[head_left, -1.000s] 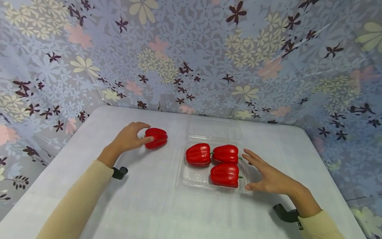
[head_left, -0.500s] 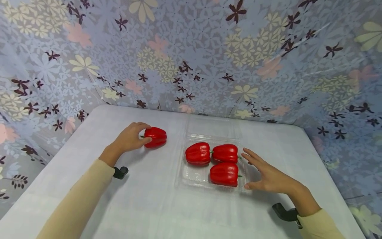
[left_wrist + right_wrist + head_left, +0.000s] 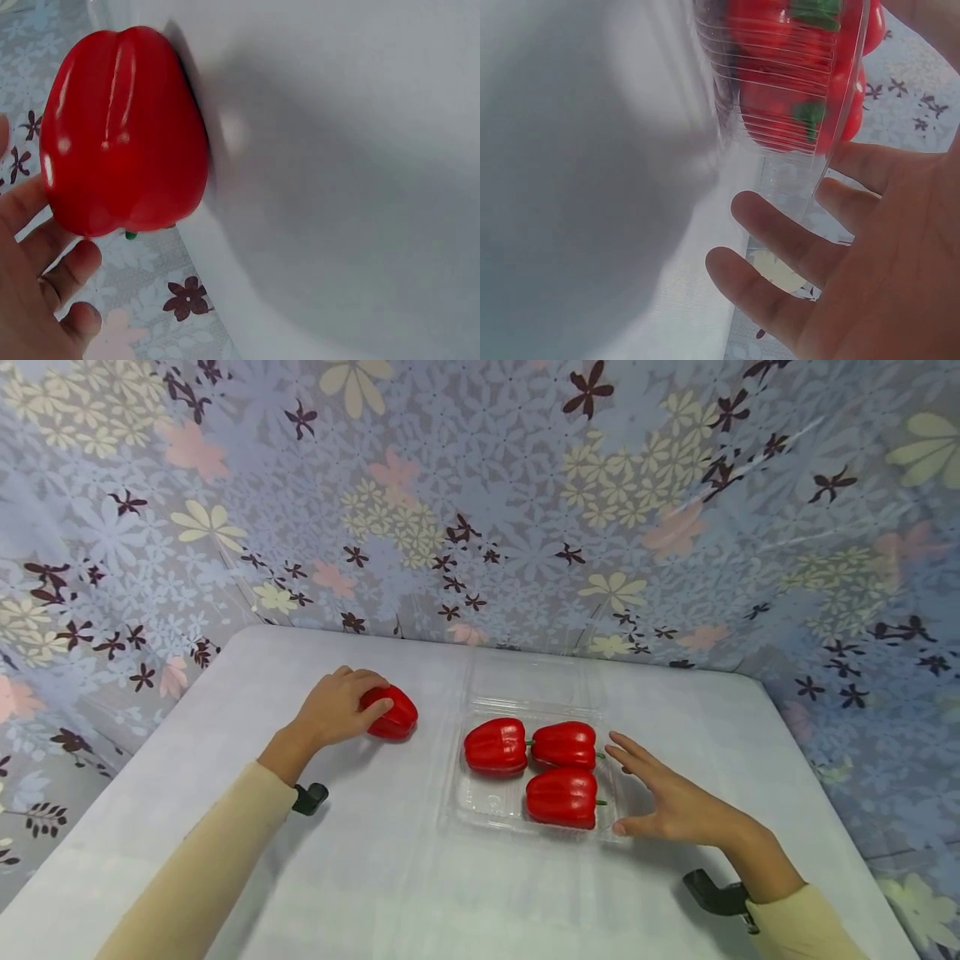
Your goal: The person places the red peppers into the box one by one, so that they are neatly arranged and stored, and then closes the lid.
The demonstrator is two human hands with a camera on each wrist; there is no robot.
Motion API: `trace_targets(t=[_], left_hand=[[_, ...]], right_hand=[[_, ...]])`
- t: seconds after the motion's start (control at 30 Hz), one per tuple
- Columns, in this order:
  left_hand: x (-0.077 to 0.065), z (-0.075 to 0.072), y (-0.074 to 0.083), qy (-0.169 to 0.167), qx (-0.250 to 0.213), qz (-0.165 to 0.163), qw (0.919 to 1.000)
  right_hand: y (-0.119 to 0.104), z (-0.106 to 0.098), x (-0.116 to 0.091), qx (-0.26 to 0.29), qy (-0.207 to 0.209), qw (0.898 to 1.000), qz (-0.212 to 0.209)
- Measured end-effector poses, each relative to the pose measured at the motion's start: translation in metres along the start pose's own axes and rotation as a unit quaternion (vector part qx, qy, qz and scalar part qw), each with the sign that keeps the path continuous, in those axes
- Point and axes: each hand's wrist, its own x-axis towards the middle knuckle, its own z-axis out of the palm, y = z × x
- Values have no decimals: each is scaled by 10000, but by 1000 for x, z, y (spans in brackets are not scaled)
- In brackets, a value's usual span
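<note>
My left hand [image 3: 335,706] holds a red bell pepper [image 3: 393,713] at the table's left, thumb on its near side and fingers over its far side. In the left wrist view, that pepper [image 3: 124,135] shows a bit of green stem at the end by the fingers. A clear plastic clamshell box [image 3: 487,800] lies with its lid folded back, holding three red bell peppers [image 3: 562,797] on their sides. My right hand [image 3: 675,802] stays spread beside the box's right wall; in the right wrist view, fingertips [image 3: 840,154] meet its rim.
A white cloth-covered table [image 3: 360,868] bears everything. Floral fabric [image 3: 480,485] hangs behind and at both sides. The transparent lid [image 3: 532,681] lies flat behind the box. Each wrist carries a black camera mount [image 3: 716,893].
My left hand has shifted slightly right and further over its pepper, which has turned so its far end points more toward me. The right hand and the boxed peppers have stayed put.
</note>
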Motion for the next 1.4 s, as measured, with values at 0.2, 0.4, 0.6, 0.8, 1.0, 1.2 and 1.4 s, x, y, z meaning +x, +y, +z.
trace_targets(t=[0.2,0.4,0.6,0.8,1.0,1.2,1.4], left_hand=[[0,1,2,-176,-148,-35,9997],[-2,-4,7,-441,-329,-64,9985],[-8,-4,8,-573,-429,-125,9974],[-11,-5,8,-683,-735,71,9949],[-18,-5,9,-565,-515,301,9966],[-20,-2,7,-627,-435,421,9962],[-23,2,6,-563,-333,364,9972]], right_hand=[[1,3,0,43,-5,10000,37],[1,1,1,-37,40,10000,-54],[1,2,2,17,-11,10000,-46],[2,1,1,-52,8,10000,-8],[2,1,1,-69,47,9999,-60],[1,0,2,-172,70,9998,-8],[1,0,0,-118,46,9999,40]])
